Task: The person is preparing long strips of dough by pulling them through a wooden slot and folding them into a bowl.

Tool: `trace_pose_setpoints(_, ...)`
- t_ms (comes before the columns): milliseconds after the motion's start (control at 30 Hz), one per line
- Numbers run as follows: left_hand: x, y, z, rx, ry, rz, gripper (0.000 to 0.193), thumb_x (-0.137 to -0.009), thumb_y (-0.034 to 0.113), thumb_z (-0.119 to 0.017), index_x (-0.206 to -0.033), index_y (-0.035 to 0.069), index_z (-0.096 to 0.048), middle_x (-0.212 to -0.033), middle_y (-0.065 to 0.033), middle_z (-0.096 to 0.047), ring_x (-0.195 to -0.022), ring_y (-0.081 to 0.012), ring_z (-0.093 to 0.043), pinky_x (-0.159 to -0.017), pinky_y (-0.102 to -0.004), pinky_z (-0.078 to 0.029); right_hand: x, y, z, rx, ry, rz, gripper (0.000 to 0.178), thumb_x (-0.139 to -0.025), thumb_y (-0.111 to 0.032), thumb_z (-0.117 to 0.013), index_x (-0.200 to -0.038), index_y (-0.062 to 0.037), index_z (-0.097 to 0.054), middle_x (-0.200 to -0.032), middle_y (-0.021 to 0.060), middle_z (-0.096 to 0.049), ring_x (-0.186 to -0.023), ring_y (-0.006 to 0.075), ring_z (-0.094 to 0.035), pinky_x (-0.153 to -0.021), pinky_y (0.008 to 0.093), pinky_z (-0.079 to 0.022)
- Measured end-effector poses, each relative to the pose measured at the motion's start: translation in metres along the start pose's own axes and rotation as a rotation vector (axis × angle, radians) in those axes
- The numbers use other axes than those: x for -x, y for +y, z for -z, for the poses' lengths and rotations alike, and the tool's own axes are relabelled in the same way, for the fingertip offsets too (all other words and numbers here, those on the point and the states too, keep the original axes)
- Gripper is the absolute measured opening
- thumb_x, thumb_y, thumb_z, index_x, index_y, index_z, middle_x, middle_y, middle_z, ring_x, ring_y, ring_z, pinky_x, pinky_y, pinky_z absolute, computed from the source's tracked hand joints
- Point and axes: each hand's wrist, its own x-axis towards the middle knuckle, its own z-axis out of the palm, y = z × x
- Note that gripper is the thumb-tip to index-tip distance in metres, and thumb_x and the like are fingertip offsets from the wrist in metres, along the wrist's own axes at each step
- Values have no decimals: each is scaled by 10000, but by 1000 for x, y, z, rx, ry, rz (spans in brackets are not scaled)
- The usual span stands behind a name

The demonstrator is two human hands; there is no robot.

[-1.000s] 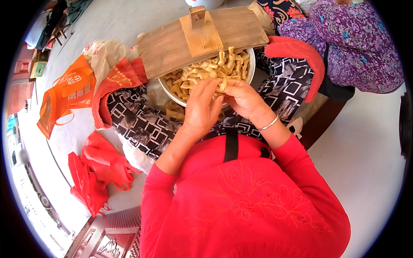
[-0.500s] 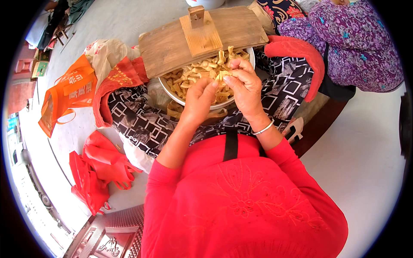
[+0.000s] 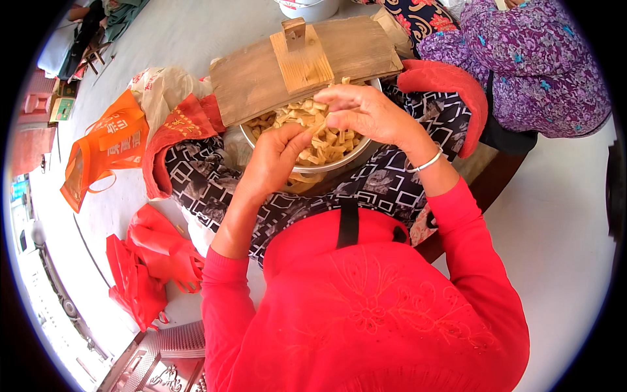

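On my lap rests a round metal basin (image 3: 360,154) full of pale yellow food strips (image 3: 336,144), several of them folded or knotted; they look like bean-curd skin. Above its near left side, my left hand (image 3: 271,153) pinches the end of one yellow strip (image 3: 317,126) between thumb and forefinger. My right hand (image 3: 372,114), with a silver bangle on its wrist, hovers over the right part of the basin. Its thumb and fingers are apart, close to that strip. A wooden board (image 3: 245,75) with a raised block (image 3: 294,34) lies across the basin's far side.
A red cloth (image 3: 450,78) covers my right knee, another (image 3: 160,150) my left. Orange (image 3: 108,147) and red bags (image 3: 153,245) lie on the floor at left. A person in purple flowered clothes (image 3: 522,65) sits at far right. A white bucket (image 3: 310,8) stands beyond the board.
My hands were close together over the basin and have drawn apart. The left has come nearer and leftward; the right hand has opened its fingers. The board has shifted slightly.
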Motion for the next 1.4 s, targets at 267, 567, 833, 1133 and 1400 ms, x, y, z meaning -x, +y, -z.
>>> trace_pose_setpoints(267, -48, -7, 26, 251, -5, 120, 194, -945, 206, -576, -881, 41, -655, -614, 69, -453, -536, -19, -361, -473, -189, -262, -26, 15, 19, -264, 76, -173, 89, -870, -48, -633, -936, 8, -653, -754, 13, -627, -622, 63, -566, -565, 213, -469)
trace_pose_setpoints(567, -118, -35, 38, 187, 238, 71, 118, -914, 139, -582, -893, 34, -633, -680, 40, -539, -563, -42, -438, -495, -208, -327, -70, 41, 24, 197, 391, 60, 68, -856, -63, -610, -884, -11, -643, -729, 34, -592, -667, 125, -550, -621, 276, -453)
trace_pose_setpoints(833, -101, -52, 40, -347, 420, 27, 178, -862, 142, -610, -854, -35, -609, -695, -66, -617, -663, -119, -548, -619, -291, -458, -53, 52, 15, 464, 344, 169, 106, -807, -109, -631, -875, -31, -657, -822, 161, -624, -779, 348, -601, -695, 398, -472)
trace_pose_setpoints(1133, -32, -9, -36, 746, 122, 291, 121, -938, 151, -570, -927, 33, -592, -617, 5, -527, -493, -71, -482, -459, -198, -393, -19, 35, -48, 514, 450, 172, 207, -894, -229, -610, -796, -47, -610, -654, 148, -580, -612, 340, -571, -583, 415, -457)
trace_pose_setpoints(1400, -13, -15, -1, 305, -114, 154, 258, -962, 233, -542, -883, 14, -654, -628, 45, -506, -539, -29, -406, -492, -196, -324, 36, 15, -67, -171, -240, -161, 232, -930, -197, -600, -864, 19, -653, -564, 38, -520, -511, 111, -491, -499, 276, -397)
